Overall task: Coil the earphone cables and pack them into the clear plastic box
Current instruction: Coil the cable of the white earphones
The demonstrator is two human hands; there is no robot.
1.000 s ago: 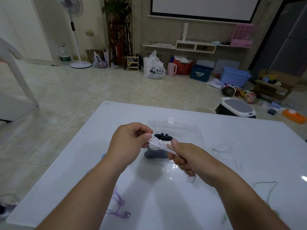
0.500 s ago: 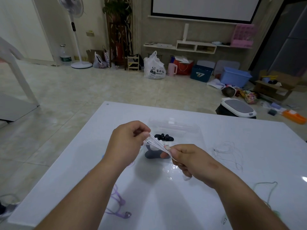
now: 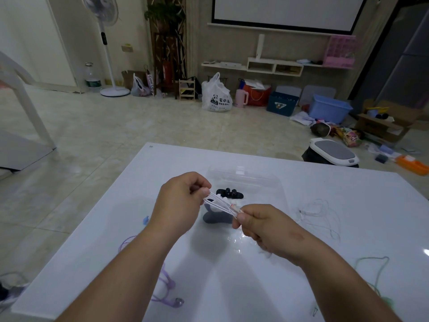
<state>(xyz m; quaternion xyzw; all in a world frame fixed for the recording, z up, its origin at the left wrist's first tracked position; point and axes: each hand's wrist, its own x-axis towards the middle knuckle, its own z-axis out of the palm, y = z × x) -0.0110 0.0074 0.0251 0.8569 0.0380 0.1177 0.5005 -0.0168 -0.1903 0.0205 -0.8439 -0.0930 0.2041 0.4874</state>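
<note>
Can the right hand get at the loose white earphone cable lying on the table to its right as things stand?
Probably not yet. The path to the loose white cable looks free across bare table, but the right hand is pinching one end of the white cable bundle stretched to the left hand.

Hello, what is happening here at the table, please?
A person is winding a white earphone cable into a bundle, stretched between the left hand and the right hand, each in a pinching grip. Behind it lies the clear plastic box, with a black item already inside. A purple cable, a thin white one and a green one lie loose on the white table.
</note>
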